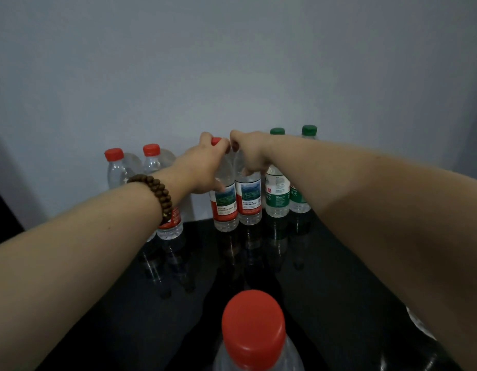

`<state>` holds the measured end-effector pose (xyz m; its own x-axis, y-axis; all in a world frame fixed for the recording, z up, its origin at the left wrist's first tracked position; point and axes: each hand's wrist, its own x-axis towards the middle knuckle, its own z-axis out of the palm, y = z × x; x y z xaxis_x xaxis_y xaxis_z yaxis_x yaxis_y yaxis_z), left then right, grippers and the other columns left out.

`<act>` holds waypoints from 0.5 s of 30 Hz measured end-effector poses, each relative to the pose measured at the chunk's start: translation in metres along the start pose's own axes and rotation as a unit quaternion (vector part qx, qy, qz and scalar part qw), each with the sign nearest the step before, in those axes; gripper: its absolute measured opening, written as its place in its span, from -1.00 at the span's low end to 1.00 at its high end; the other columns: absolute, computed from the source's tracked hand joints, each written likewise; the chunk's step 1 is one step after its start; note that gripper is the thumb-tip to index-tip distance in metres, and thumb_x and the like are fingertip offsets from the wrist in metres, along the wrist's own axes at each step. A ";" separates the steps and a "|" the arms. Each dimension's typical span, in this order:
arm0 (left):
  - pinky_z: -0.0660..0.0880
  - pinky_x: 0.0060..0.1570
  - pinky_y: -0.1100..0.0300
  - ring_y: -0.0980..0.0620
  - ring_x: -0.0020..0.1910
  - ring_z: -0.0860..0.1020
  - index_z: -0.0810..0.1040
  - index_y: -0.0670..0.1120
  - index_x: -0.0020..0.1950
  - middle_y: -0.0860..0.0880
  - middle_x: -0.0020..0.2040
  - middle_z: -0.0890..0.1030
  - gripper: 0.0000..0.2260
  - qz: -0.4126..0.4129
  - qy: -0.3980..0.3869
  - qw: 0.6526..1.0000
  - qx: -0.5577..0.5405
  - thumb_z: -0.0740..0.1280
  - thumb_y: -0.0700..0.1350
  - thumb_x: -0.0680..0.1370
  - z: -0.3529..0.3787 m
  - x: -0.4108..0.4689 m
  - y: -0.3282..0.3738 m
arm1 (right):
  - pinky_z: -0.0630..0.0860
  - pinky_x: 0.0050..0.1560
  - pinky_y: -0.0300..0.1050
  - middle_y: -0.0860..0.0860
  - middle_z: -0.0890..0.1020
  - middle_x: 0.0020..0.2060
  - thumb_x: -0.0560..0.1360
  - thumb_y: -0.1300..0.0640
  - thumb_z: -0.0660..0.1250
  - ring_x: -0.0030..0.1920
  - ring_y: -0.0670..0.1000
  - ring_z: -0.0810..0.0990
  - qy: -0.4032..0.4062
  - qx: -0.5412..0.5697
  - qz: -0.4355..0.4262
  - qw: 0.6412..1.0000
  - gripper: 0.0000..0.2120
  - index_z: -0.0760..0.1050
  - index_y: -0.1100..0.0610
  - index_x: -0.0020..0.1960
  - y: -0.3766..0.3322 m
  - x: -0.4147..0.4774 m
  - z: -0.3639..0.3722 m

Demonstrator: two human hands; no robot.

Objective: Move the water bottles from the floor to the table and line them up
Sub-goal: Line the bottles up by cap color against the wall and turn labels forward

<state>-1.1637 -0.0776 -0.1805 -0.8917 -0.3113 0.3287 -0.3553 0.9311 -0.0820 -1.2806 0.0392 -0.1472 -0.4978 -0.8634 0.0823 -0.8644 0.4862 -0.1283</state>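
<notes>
Black table [339,277]; left hand [205,163], right hand [249,153] around necks of two red-label bottles [226,207]

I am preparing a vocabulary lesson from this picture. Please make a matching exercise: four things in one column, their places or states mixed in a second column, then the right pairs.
1. left hand
2. green-capped bottles
3. bead bracelet
4. nearest red-capped bottle

A. at the right end of the back row
B. in front, closest to the camera
C. grips the top of a red-labelled bottle
D. worn on the wrist

Pairs: 1-C, 2-A, 3-D, 4-B
</notes>
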 end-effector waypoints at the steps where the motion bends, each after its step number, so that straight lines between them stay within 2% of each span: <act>1: 0.58 0.03 0.05 -0.09 -0.01 0.51 0.28 0.02 0.43 -0.14 0.40 0.25 -0.19 -0.004 0.004 1.000 -0.002 0.67 0.03 0.32 0.001 0.000 0.000 | 0.69 -0.08 0.11 0.10 0.51 0.05 0.42 0.23 0.58 -0.06 0.12 0.58 0.002 -0.003 -0.001 1.000 -0.41 0.28 0.02 0.25 0.000 0.002 0.001; 5: 0.57 0.11 -0.03 -0.19 0.04 0.57 0.28 0.00 0.43 -0.18 0.41 0.22 -0.21 -0.005 0.025 1.000 -0.011 0.66 -0.03 0.34 0.008 0.000 0.000 | 0.64 -0.18 0.03 0.04 0.45 -0.06 0.43 0.23 0.57 -0.08 0.11 0.54 0.019 -0.021 -0.006 1.000 -0.44 0.24 0.01 0.19 0.001 0.006 0.004; 7: 0.58 0.16 -0.07 -0.22 0.07 0.57 0.27 0.02 0.47 -0.18 0.41 0.20 -0.19 -0.001 0.040 0.999 -0.022 0.65 -0.03 0.35 0.013 -0.003 -0.001 | 0.59 -0.28 -0.04 0.01 0.42 -0.13 0.45 0.23 0.55 -0.13 0.07 0.50 0.024 -0.028 -0.006 0.999 -0.44 0.26 0.03 0.24 0.003 0.006 0.005; 9: 0.57 0.21 -0.09 -0.23 0.10 0.58 0.25 0.04 0.51 -0.18 0.44 0.17 -0.16 0.004 0.057 0.998 -0.029 0.64 -0.02 0.37 0.017 -0.006 -0.002 | 0.54 -0.32 -0.08 0.02 0.43 -0.11 0.46 0.26 0.53 -0.11 0.09 0.51 0.022 -0.040 -0.005 0.999 -0.42 0.27 0.06 0.32 0.002 0.005 0.005; 12: 0.56 0.24 -0.07 -0.23 0.10 0.59 0.22 0.07 0.56 -0.17 0.46 0.15 -0.13 0.005 0.074 0.997 -0.037 0.64 -0.03 0.37 0.021 -0.010 -0.003 | 0.56 -0.24 -0.05 0.10 0.46 0.03 0.46 0.33 0.50 -0.01 0.15 0.55 0.017 -0.055 0.000 0.998 -0.34 0.25 0.07 0.42 -0.003 0.003 0.006; 15: 0.57 0.23 -0.11 -0.26 0.11 0.58 0.20 0.11 0.57 -0.17 0.41 0.21 -0.11 0.002 0.073 0.996 -0.054 0.63 -0.02 0.38 0.023 -0.010 -0.002 | 0.50 -0.01 -0.04 0.10 0.53 0.17 0.49 0.27 0.49 0.08 0.12 0.51 0.039 -0.105 -0.007 0.994 -0.34 0.27 0.08 0.48 -0.006 0.002 0.006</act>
<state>-1.1606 -0.0811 -0.2052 -0.8401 -0.2841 0.4621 -0.3131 0.9496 0.0147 -1.2755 0.0338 -0.1526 -0.4826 -0.8610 0.1606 -0.8628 0.4989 0.0819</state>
